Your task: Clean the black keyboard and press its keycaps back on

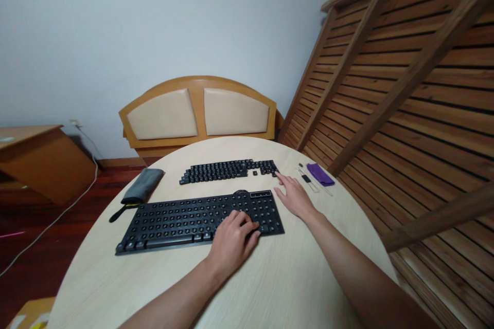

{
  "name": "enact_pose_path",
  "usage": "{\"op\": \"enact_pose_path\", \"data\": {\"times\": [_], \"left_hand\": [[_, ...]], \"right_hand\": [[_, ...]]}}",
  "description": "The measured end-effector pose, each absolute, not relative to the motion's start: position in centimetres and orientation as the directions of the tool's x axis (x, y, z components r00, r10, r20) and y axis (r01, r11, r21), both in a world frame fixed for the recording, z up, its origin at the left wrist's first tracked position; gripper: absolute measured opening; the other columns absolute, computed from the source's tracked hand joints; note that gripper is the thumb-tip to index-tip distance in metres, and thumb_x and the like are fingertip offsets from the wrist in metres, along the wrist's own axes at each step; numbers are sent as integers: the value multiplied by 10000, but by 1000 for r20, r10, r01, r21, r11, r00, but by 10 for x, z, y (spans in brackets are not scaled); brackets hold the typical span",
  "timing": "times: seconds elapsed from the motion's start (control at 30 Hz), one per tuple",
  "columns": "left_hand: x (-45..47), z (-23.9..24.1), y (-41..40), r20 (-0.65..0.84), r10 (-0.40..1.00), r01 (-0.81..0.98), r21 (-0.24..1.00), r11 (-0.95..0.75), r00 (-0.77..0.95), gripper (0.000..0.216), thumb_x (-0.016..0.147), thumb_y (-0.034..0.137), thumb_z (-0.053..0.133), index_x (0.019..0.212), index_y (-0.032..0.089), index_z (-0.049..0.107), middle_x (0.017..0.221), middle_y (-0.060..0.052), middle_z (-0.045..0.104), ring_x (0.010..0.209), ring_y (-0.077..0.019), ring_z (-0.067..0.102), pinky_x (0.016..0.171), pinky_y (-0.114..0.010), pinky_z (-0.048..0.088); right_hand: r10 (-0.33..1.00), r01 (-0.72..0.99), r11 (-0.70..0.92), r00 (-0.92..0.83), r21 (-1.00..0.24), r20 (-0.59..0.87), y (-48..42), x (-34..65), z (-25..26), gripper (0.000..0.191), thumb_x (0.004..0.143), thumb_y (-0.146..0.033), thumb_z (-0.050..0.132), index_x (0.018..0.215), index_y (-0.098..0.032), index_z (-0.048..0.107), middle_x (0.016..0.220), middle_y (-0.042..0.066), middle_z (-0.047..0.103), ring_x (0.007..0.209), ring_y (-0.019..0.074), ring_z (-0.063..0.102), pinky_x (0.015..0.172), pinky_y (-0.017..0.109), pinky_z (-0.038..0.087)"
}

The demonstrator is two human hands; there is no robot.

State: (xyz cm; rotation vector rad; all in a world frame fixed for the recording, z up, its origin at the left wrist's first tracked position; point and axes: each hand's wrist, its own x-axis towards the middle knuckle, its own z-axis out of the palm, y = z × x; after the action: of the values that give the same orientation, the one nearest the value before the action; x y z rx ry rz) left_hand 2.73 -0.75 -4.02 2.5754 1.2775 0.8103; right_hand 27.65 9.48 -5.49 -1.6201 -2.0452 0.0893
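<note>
We count one black keyboard [181, 222] near us, one laid-out set of keycaps [224, 171] beyond it, one grey pouch [143, 185] far left, one purple cloth [320, 174] far right, two slim tools [307, 179] beside it

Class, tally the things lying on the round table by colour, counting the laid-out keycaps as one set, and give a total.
Black: 2 (keyboard, keycap set)
Grey: 1 (pouch)
Purple: 1 (cloth)
White: 1 (slim tool; the bits beside it are too small to count)
Total: 5
</note>
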Motion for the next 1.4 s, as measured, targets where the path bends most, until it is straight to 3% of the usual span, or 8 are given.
{"op": "enact_pose_path", "data": {"times": [0.13, 0.27, 0.47, 0.63, 0.77, 0.9, 1.1, 1.4], "left_hand": [[27, -40, -8, 394, 776, 695, 358, -624, 493, 159, 937, 224, 609, 1046, 195, 720, 921, -53, 646, 893, -235, 559, 757, -374, 517], [27, -41, -7, 394, 773, 697, 349, -626, 497, 173, 940, 227, 606, 1067, 202, 720, 931, -55, 648, 904, -235, 560, 768, -373, 519], [24, -41, -4, 408, 773, 700, 347, -624, 487, 169, 940, 235, 603, 1051, 200, 725, 929, -57, 650, 905, -233, 567, 756, -365, 523], [19, -40, -2, 411, 786, 718, 346, -603, 462, 176, 942, 239, 596, 1052, 194, 726, 926, -59, 649, 895, -233, 568, 758, -378, 524], [17, -39, -1, 406, 791, 725, 345, -597, 458, 178, 942, 247, 593, 1047, 191, 725, 923, -60, 653, 894, -236, 564, 756, -384, 523], [18, -39, -2, 414, 790, 723, 350, -596, 451, 185, 946, 258, 581, 1046, 194, 724, 916, -60, 649, 886, -231, 563, 745, -376, 521], [18, -39, -2, 421, 790, 724, 350, -595, 446, 174, 937, 260, 587, 1026, 198, 724, 907, -57, 645, 882, -231, 562, 754, -379, 520], [19, -40, -1, 423, 789, 722, 351, -597, 446, 170, 940, 266, 581, 1021, 201, 716, 911, -58, 648, 883, -233, 558, 746, -379, 520]], "right_hand": [[937, 937, 191, -85, -294, 338, 103, 267, -59, 579, 943, -334, 491, 1496, -182, 415, 1076, 121, 622, 1013, 279, 558, 944, 390, 421], [939, 956, 157, -68, -247, 337, 108, 261, -59, 524, 935, -319, 498, 1438, -170, 490, 1105, 145, 614, 1030, 287, 551, 935, 389, 409], [930, 932, 232, -128, -280, 345, 102, 266, -56, 302, 951, -243, 473, 1217, -173, 598, 1080, 102, 648, 1011, 248, 579, 904, 358, 442], [923, 902, 327, -239, -284, 303, 88, 269, -48, 256, 945, -171, 488, 1158, -175, 630, 1107, 92, 669, 1045, 224, 599, 910, 330, 457], [931, 893, 344, -285, -290, 227, 78, 273, -33, 191, 933, -215, 550, 1072, -193, 679, 1088, 89, 700, 1037, 237, 631, 888, 348, 469], [930, 852, 364, -314, -376, 189, 69, 279, -14, 199, 922, -254, 577, 1068, -209, 704, 1085, 86, 733, 1006, 242, 660, 880, 357, 474], [834, 656, 495, -542, -569, 100, 52, 277, 7, 204, 894, -281, 605, 1043, -214, 728, 1021, 56, 752, 925, 208, 677, 834, 316, 487], [780, 606, 503, -625, -616, 22, 43, 264, 10, 169, 826, -255, 664, 962, -206, 750, 937, 46, 740, 849, 197, 655, 775, 302, 492]]}}
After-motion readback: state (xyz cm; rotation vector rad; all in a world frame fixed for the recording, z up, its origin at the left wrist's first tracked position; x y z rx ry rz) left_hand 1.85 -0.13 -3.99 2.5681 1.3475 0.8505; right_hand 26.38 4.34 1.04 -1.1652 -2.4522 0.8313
